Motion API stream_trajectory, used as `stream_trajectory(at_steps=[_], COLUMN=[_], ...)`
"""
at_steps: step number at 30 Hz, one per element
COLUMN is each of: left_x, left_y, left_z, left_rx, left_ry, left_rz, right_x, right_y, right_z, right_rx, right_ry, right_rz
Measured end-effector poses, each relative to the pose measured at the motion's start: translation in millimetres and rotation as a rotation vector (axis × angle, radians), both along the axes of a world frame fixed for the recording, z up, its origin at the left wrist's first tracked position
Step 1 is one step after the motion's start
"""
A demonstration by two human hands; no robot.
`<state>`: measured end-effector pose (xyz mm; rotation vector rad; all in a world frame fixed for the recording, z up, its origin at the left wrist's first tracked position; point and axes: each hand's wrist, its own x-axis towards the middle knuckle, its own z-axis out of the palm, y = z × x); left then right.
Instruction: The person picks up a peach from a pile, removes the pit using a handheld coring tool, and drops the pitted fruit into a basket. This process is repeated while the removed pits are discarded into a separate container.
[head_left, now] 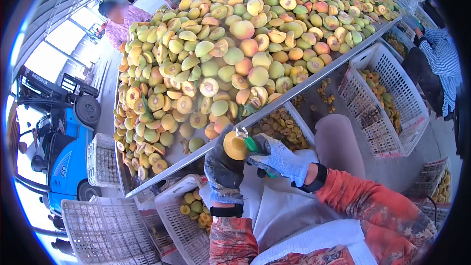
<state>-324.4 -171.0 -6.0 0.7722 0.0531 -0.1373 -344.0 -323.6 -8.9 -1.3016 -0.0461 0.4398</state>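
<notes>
My left hand (223,169), in a dark-palmed work glove, is closed around a yellow peach half (234,147) above my lap. My right hand (284,157), gloved in grey-blue, grips a green-handled pitting spoon (251,144). Its metal loop end sits at the edge of the peach half; whether it cuts into the flesh I cannot tell. Just beyond both hands runs the metal rim of the sorting table (196,155), heaped with halved and whole peaches (208,87).
Below the rim stand a crate of cut pieces (284,125), a crate of peach halves (181,221) to my left and a white crate (392,93) to my right. Stacked crates (108,230) and a blue forklift (66,157) are at left. Co-workers (441,64) stand around the table.
</notes>
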Motion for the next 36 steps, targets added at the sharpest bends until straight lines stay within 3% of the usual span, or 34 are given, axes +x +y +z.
stream_trajectory(at_steps=[2,3,4,6,7,8,10,14,16,18,22,24,26,28,30,32,34,36], left_x=[-3,-6,-10,-15,-21,-24,-26,-28,-31,-41,-65,-56,-61,-73,-78,-48,9,67], left_y=[16,20,22,21,21,24,31,29,26,18,16,25,61,142,215,243,142,91], left_z=[-1,-9,-15,-15,-12,-12,-11,-14,-10,-7,12,-4,-6,-34,-63,-74,-12,-17], left_rx=[-0.005,0.061,0.055,0.097,0.384,0.38,-0.15,-0.173,-0.165,0.135,0.36,0.382,0.243,0.259,1.392,1.407,1.406,1.529], left_ry=[0.36,0.392,0.395,0.241,0.031,0.032,0.136,0.172,0.174,-0.058,0.119,0.021,0.143,0.122,0.244,0.051,0.04,-0.186], left_rz=[-0.141,-0.15,-0.142,-0.034,-0.01,-0.004,-0.035,0.093,0.084,0.303,0.437,0.478,0.421,0.346,0.376,0.42,0.466,0.337], right_x=[1,-1,-5,-12,-17,-23,-35,-45,-46,-49,-64,-60,-51,-35,-22,-9,-2,0], right_y=[-3,-3,-2,2,3,6,16,30,36,42,60,65,62,42,20,7,2,-9], right_z=[-6,-7,-8,-7,-11,-13,-11,-5,-9,-15,-17,-19,-15,-12,-24,-29,-35,-23], right_rx=[-0.144,-0.435,-0.722,-0.739,-0.825,-0.91,-1.033,-1.333,-1.36,-1.383,-1.114,-0.809,-0.764,-0.648,-0.713,-0.663,-0.623,-0.738], right_ry=[-0.066,-0.343,-0.626,-0.646,-0.72,-0.792,-0.811,-1.002,-1.111,-1.222,-1.037,-0.764,-0.708,-0.627,-0.555,-0.613,-0.626,-0.498], right_rz=[0.046,0.034,0.02,0.004,-0.03,-0.064,-0.026,0.038,0.026,0.007,0.128,0.225,0.234,0.064,0.102,-0.047,-0.094,-0.037])
